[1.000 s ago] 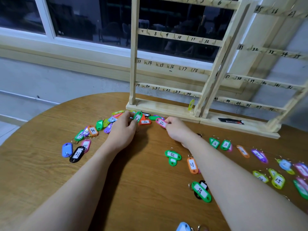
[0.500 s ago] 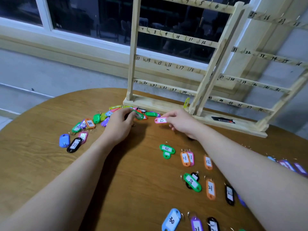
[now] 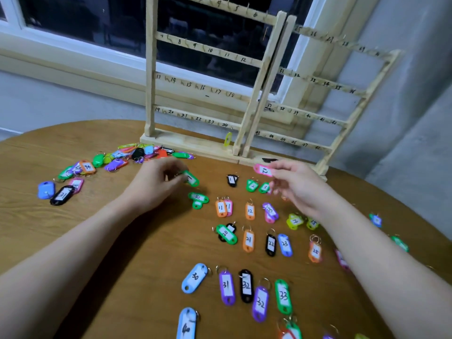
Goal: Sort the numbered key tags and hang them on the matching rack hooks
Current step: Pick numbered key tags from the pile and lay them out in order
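My left hand (image 3: 156, 184) pinches a green key tag (image 3: 191, 178) just above the table, near a green tag marked 10 (image 3: 198, 198). My right hand (image 3: 297, 184) holds a pink tag (image 3: 263, 170) by its end, lifted in front of the rack base. The wooden rack (image 3: 259, 77) with numbered hook rows stands at the table's far edge; a yellow tag (image 3: 228, 140) hangs at its bottom row. Sorted tags lie in rows between my arms, such as an orange 12 (image 3: 250, 210) and a purple 31 (image 3: 226, 287). An unsorted heap (image 3: 137, 154) lies left of the rack.
The round wooden table (image 3: 73, 228) ends at a wall and a dark window (image 3: 97, 18) behind the rack. A blue tag (image 3: 46, 190) and a black tag (image 3: 61, 195) lie far left. More tags (image 3: 400, 243) are scattered at the right edge.
Both hands have drawn back from the heap with a tag each. My right hand has carried the pink tag to the right. The view has tilted down, showing more sorted rows.
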The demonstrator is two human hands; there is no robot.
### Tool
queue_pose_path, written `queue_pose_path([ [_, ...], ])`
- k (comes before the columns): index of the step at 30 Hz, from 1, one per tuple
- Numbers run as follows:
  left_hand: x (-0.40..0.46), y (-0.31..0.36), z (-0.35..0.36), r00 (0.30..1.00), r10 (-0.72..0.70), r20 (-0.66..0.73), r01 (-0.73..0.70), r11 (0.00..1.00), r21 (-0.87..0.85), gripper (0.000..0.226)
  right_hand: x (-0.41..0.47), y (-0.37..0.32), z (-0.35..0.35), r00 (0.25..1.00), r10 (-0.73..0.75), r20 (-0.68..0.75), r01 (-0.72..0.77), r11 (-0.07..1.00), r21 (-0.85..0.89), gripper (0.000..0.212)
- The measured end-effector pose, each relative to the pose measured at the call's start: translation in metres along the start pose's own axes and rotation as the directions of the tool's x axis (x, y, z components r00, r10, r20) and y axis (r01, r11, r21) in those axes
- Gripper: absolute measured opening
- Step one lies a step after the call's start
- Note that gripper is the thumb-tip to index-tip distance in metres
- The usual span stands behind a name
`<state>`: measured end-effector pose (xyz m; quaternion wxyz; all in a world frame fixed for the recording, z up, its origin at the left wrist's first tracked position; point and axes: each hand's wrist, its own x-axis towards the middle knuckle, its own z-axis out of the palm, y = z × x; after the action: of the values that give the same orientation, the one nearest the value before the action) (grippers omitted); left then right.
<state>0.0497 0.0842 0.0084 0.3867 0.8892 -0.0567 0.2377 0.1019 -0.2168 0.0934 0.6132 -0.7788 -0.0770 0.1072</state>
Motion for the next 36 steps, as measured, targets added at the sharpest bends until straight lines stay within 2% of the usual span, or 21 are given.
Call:
queue_pose_path([
  [2, -0.001, 0.001, 0.003, 1.000, 0.013, 0.014, -0.013, 1.000, 0.001, 0.013, -0.026, 0.009, -0.012, 0.998, 0.029, -0.051, -0.022, 0.990, 0.139, 0.017],
  [5, -0.003, -0.003, 0.005, 0.999, 0.009, 0.049, -0.010, 1.000, 0.017, 0.015, -0.066, 0.027, -0.035, 0.986, 0.003, -0.169, 0.028, 0.983, 0.182, 0.019],
  [8, -0.003, 0.005, 0.003, 0.998, -0.032, 0.045, 0.034, 0.998, -0.048, 0.008, -0.102, 0.050, -0.070, 0.932, -0.036, -0.360, 0.086, 0.989, 0.124, 0.021],
  [11, 0.006, 0.034, -0.001, 1.000, -0.007, 0.028, 0.012, 0.983, -0.181, 0.004, -0.138, 0.071, -0.107, 0.886, -0.041, -0.461, 0.074, 0.996, 0.054, 0.021],
  [14, 0.019, 0.066, 0.007, 0.994, 0.070, 0.084, -0.052, 0.979, -0.197, 0.004, -0.169, 0.086, -0.139, 0.854, -0.054, -0.517, 0.037, 0.998, -0.043, 0.023],
  [19, 0.027, 0.120, 0.063, 0.955, 0.132, 0.265, -0.084, 0.979, -0.186, 0.006, -0.199, 0.099, -0.166, 0.833, -0.090, -0.545, -0.026, 0.979, -0.200, 0.022],
  [24, 0.042, 0.173, 0.124, 0.924, 0.189, 0.334, -0.138, 0.976, -0.169, 0.004, -0.202, 0.111, -0.168, 0.784, -0.122, -0.609, -0.072, 0.956, -0.284, 0.021],
  [26, 0.048, 0.194, 0.148, 0.917, 0.195, 0.348, -0.137, 0.973, -0.186, 0.006, -0.201, 0.121, -0.166, 0.726, -0.187, -0.661, -0.049, 0.946, -0.322, 0.022],
  [29, 0.056, 0.221, 0.186, 0.892, 0.211, 0.400, -0.149, 0.972, -0.181, 0.006, -0.202, 0.137, -0.158, 0.501, -0.378, -0.778, 0.022, 0.905, -0.425, 0.019],
  [31, 0.062, 0.233, 0.212, 0.864, 0.232, 0.447, -0.173, 0.970, -0.170, 0.007, -0.203, 0.142, -0.153, 0.394, -0.455, -0.799, 0.063, 0.880, -0.471, 0.015],
  [33, 0.068, 0.243, 0.235, 0.844, 0.252, 0.473, -0.202, 0.967, -0.156, 0.012, -0.202, 0.145, -0.154, 0.347, -0.485, -0.802, 0.084, 0.868, -0.489, 0.015],
  [36, 0.075, 0.254, 0.266, 0.819, 0.246, 0.518, -0.232, 0.968, -0.094, 0.007, -0.198, 0.146, -0.158, 0.393, -0.440, -0.807, 0.055, 0.888, -0.457, 0.018],
])
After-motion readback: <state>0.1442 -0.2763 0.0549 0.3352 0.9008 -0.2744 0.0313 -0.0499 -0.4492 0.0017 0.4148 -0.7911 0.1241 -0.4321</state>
